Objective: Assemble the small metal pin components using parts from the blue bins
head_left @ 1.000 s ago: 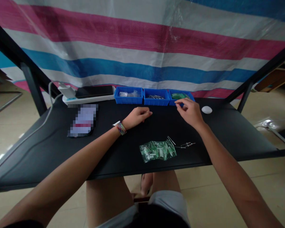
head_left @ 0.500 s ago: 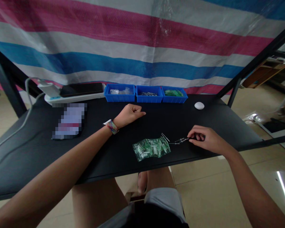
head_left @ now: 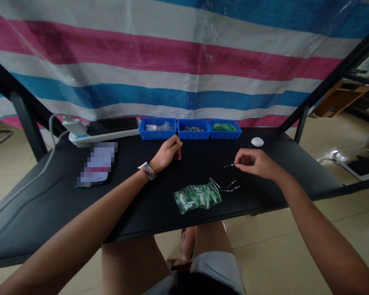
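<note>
Between the thumb and forefinger of my right hand [head_left: 253,163] is a blind rivet [head_left: 229,165], its thin pin pointing left above the black table [head_left: 135,200]. My left hand [head_left: 166,153] rests closed in front of the blue bins, fingers curled, with nothing visible in them. Nearer the front edge lies a strip of clear-and-green plastic packets [head_left: 198,196] with small metal pieces inside. Several loose rivets [head_left: 231,184] lie at the right end of the strip, below my right hand.
Along the back stand three blue bins: one with clear packets [head_left: 158,135], one with metal rivets [head_left: 193,136], one with green packets [head_left: 226,135]. A white egg-shaped object [head_left: 257,141] is to the right. At left are a power strip [head_left: 110,136], a dark phone [head_left: 112,126] and a blurred-out device [head_left: 98,164].
My right hand has risen up and away from the loose rivets, carrying one. My left hand has turned, its thumb no longer sticking out to the right. The view has shifted slightly.
</note>
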`<state>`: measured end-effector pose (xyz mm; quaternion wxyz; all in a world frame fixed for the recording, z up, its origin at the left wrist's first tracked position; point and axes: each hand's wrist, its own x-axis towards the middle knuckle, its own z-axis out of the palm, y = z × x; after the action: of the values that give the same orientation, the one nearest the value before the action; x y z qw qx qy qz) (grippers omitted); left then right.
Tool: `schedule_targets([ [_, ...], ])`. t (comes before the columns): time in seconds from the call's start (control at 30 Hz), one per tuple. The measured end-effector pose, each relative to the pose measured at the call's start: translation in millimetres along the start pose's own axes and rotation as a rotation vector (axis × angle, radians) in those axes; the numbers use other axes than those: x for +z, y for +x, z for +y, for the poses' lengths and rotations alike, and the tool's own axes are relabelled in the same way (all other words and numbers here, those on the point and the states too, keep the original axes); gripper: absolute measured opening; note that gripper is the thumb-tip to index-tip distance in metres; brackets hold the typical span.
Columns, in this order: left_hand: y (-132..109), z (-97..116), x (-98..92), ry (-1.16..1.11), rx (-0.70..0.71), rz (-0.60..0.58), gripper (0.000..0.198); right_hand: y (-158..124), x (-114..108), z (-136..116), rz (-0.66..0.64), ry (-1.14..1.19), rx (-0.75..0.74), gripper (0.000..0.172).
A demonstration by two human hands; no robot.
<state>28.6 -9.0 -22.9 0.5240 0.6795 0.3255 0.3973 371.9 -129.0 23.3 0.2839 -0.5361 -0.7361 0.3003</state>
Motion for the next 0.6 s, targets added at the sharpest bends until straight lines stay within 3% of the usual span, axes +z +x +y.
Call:
schedule_targets([
  [0.07, 1, -1, -0.9, -0.036, -0.004, -0.035, 0.017, 24, 12, 2, 0.017, 0.039, -0.033, 0.016],
  [0.3, -1, 2, -3.2, 0.226, -0.020, -0.208, 0.046, 96, 61, 0, 0.001, 0.132, -0.144, 0.016],
  [0.43, -1, 1, -2.0, 0.274, 0.020, -0.250, 0.036, 106, 84, 0, 0.065, 0.120, -0.222, 0.011],
  [0.6, 1, -2, -2.4, 0.270, 0.043, -0.238, 0.026, 99, 93, 1, 0.138, 0.130, -0.253, 0.008],
])
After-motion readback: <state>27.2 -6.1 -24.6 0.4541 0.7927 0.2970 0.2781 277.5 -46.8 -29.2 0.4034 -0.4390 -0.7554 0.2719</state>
